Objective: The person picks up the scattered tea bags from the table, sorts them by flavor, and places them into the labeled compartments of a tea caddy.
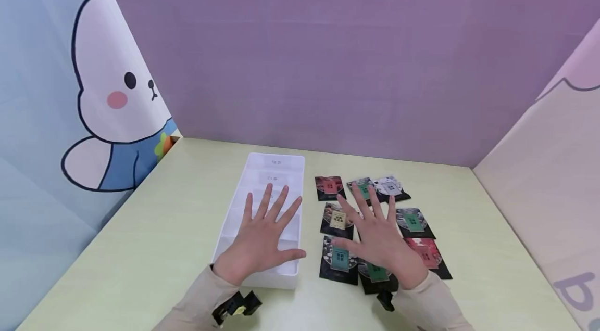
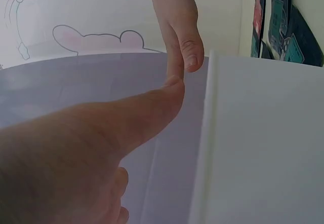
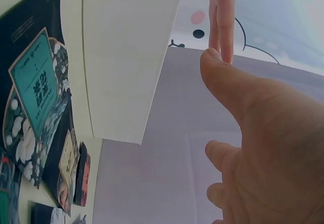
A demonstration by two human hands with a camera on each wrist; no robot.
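In the head view my left hand [image 1: 262, 237], fingers spread, hovers over a long white divided box [image 1: 234, 216] with small labels in its compartments. My right hand [image 1: 379, 234] is spread the same way above several flat printed packets. Among these are a teal-labelled packet [image 1: 339, 261], a cream-labelled packet [image 1: 336, 220], a red-labelled packet [image 1: 329, 188] and a green-labelled packet [image 1: 414, 223]. Neither hand holds anything. The right wrist view shows the teal-labelled packet [image 3: 35, 87] near the outer wall of the white box [image 3: 121, 57]. Part of the packets lies hidden under my right hand.
The pale table [image 1: 187, 185] meets a purple backdrop [image 1: 328, 60] at its far edge. A cloth with a cartoon figure [image 1: 117, 97] hangs at the left, and a pale cloth [image 1: 553, 164] at the right. Another packet with a white label [image 1: 391, 188] lies at the back.
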